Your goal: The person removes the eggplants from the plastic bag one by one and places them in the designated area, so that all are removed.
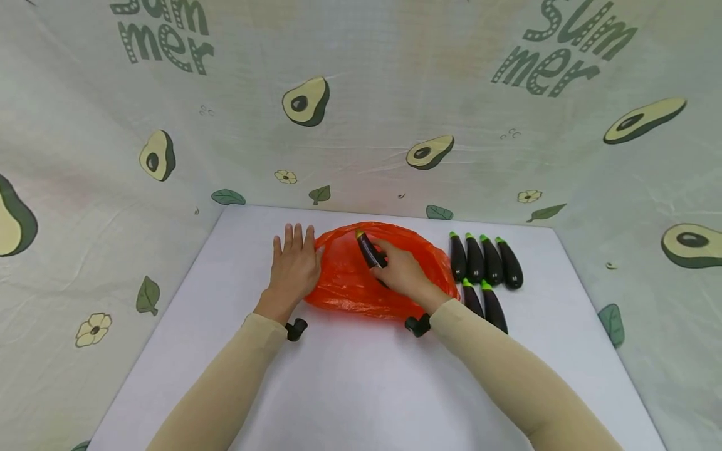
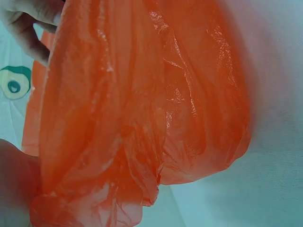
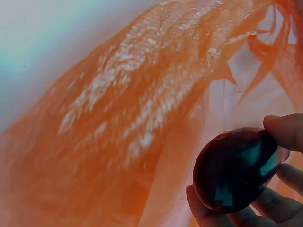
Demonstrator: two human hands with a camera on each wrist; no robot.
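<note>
A thin red-orange plastic bag (image 1: 350, 300) lies spread on the table with its mouth open. Over it my right hand (image 1: 402, 270) grips a small dark purple eggplant (image 1: 370, 250), green tip pointing away from me. The right wrist view shows the eggplant's glossy rounded end (image 3: 234, 170) between thumb and fingers. At the bag's left edge rests my left hand (image 1: 294, 269), fingers straight and spread, the thumb side against the plastic. Bag film (image 2: 142, 104) fills most of the left wrist view and hides part of what lies behind.
Right of the bag, several eggplants (image 1: 492, 262) lie side by side in a row, with two more eggplants (image 1: 494, 308) nearer me, partly behind my right sleeve. A white table (image 1: 350, 388) lies beneath. Cloth with avocado prints (image 1: 361, 100) surrounds the table at back and sides.
</note>
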